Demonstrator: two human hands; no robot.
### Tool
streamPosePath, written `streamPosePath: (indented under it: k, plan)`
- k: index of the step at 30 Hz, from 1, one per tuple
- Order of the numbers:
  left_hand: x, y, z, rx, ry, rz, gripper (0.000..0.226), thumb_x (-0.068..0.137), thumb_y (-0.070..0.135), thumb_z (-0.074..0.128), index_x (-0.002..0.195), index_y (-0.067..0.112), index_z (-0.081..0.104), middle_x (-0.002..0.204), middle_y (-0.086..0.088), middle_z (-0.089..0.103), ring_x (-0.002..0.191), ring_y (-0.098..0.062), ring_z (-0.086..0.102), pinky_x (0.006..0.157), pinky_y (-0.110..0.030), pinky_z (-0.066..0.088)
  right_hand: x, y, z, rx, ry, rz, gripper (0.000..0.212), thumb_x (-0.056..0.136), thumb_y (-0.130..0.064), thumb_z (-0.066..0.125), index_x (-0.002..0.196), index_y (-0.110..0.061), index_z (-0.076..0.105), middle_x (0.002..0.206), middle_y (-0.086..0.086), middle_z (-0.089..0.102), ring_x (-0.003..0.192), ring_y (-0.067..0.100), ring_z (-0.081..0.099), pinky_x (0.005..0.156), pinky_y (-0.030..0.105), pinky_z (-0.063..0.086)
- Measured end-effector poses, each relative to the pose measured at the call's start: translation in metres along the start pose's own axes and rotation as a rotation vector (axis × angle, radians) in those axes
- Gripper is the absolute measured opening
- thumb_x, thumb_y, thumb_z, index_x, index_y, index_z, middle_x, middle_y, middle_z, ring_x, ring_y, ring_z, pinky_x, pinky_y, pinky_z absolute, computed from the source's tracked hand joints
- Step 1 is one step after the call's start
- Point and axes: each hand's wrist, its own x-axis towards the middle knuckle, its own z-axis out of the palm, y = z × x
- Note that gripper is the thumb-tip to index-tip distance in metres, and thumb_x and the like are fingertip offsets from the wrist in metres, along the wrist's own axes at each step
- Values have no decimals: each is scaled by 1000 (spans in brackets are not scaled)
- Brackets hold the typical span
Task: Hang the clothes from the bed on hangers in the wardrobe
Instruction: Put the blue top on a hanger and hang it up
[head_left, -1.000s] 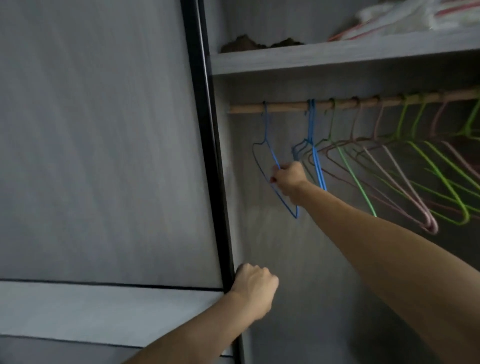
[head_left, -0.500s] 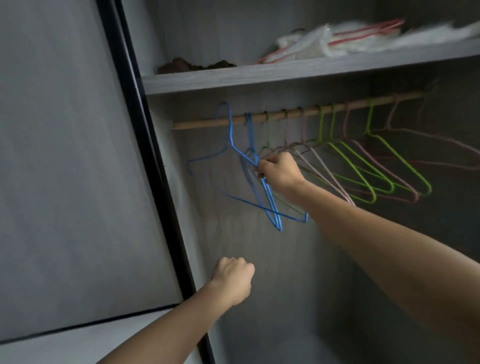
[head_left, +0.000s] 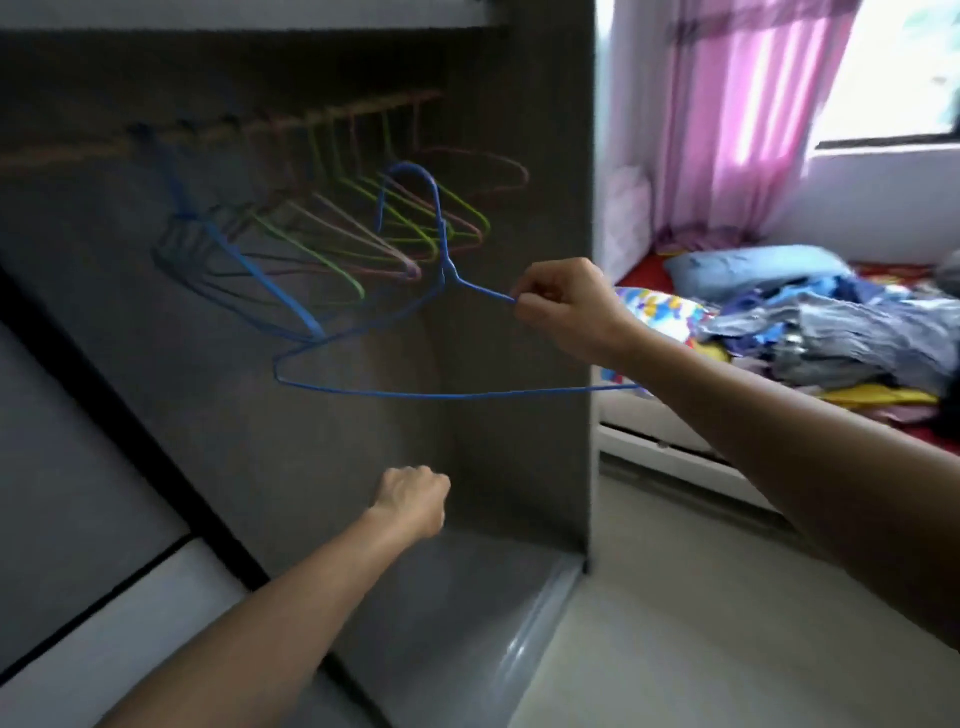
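Blue hanger (head_left: 441, 332) now off the rail (head_left: 291, 127), pinched in right hand (head_left: 566, 306) w/ view swung toward bed (head_left: 675, 441). Left hand (head_left: 413, 499) fisted, empty. Clothes (head_left: 831, 332) heaped on bed's near edge; prob. next: dress hanger.

So there's only one view here, a wide-angle cam on the person's head, tilted forward and down over both outstretched forearms. It faces into the open wardrobe (head_left: 519, 364) from close up, with the hanging rail (head_left: 218, 132) up in the top left and pretty blurred. The right side of the frame catches the bed (head_left: 675, 447) and the pink curtain (head_left: 748, 130) further off. Straight lines bend near the edges, so it's a wide lens.
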Motion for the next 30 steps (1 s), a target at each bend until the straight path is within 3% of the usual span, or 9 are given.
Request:
streamPosePath:
  k: [3,5,8,11,14,17,21,26,30]
  plan:
    - [10,62,-14,18,18,133,26,92,26,49,114,19,60,119,-6,64,111,-26,61,86,-32,46,-58,34,-64,-205,38,103,34,77,-50,70,70,-17,63,51,-7,46,48,5,39,51,28,33]
    - [11,111,-28,21,63,251,25,92,27,49,112,18,62,117,-6,65,110,-26,62,85,-32,47,-103,56,-109,-314,63,206,30,82,-50,68,74,-22,68,50,-7,47,47,5,40,54,29,34]
    - [4,193,-52,49,137,434,26,91,26,49,112,17,62,117,-6,65,110,-27,62,84,-33,48,-186,88,-182,-373,133,371,16,88,-39,66,93,-27,76,60,-5,62,54,6,51,60,28,42]
    - [-17,284,-79,82,194,594,28,89,25,49,111,16,62,118,-6,64,110,-26,62,84,-32,48,-283,105,-252,-367,212,546,9,91,-15,64,86,-19,71,65,1,69,52,13,62,58,27,51]
    - [-51,379,-102,64,237,737,26,88,26,47,106,14,62,116,-6,65,108,-26,62,81,-31,48,-383,106,-319,-463,295,741,11,88,-8,60,92,-12,70,83,5,71,71,16,64,68,25,44]
    - [-95,473,-118,45,246,877,22,90,26,46,103,18,61,113,-5,64,104,-26,62,73,-31,43,-481,95,-383,-525,429,911,24,88,-28,64,110,-20,68,86,-2,64,81,16,59,73,26,42]
    - [-155,574,-133,43,268,1053,19,91,28,47,99,17,60,108,-6,65,100,-28,62,70,-31,42,-594,77,-456,-649,667,1037,37,85,-54,61,104,-25,73,94,-4,71,87,14,63,80,32,51]
    - [-192,671,-158,86,323,1239,19,93,31,50,100,17,60,105,-5,66,97,-25,63,68,-32,45,-685,68,-520,-692,929,1130,23,93,-15,57,112,-13,69,77,3,66,70,21,63,69,34,51]
    - [-190,745,-183,109,356,1345,18,95,31,49,100,17,59,103,-3,64,92,-22,62,64,-31,42,-726,81,-559,-733,1020,1278,8,89,-17,58,88,-10,62,79,8,64,77,29,60,69,38,47]
